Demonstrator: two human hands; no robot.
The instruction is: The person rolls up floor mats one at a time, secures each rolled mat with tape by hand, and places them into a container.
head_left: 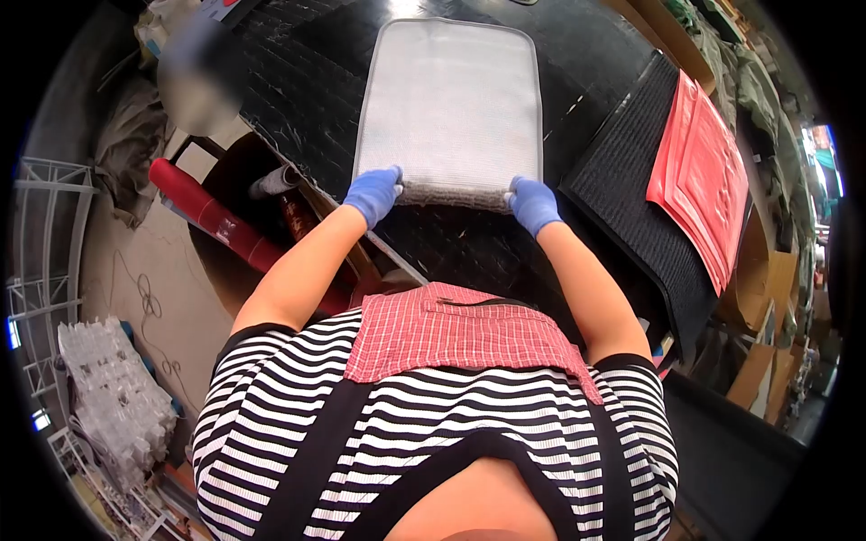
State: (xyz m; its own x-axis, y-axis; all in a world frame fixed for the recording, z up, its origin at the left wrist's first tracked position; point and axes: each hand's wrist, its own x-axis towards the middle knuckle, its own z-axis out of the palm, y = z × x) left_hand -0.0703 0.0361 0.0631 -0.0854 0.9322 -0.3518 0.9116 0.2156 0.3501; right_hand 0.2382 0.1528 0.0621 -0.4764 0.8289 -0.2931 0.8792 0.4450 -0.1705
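Note:
A light grey rectangular mat (451,99) with rounded far corners and a darker bound edge lies on the black table surface (307,81). Its near edge is folded or curled, showing a fuzzy grey strip. My left hand (374,196), in a blue glove, has its fingers closed on the near left corner. At the near right corner, my right hand (534,205), also blue-gloved, pinches the mat's edge. Both thumbs are at the folded edge.
Black ribbed mats (622,194) are stacked on the right, with red plastic sheets (699,180) on top. Red rolls (216,216) stand in a box on the left. A blurred shape (200,77) is at the upper left. Clear plastic bundles (117,392) are at the lower left.

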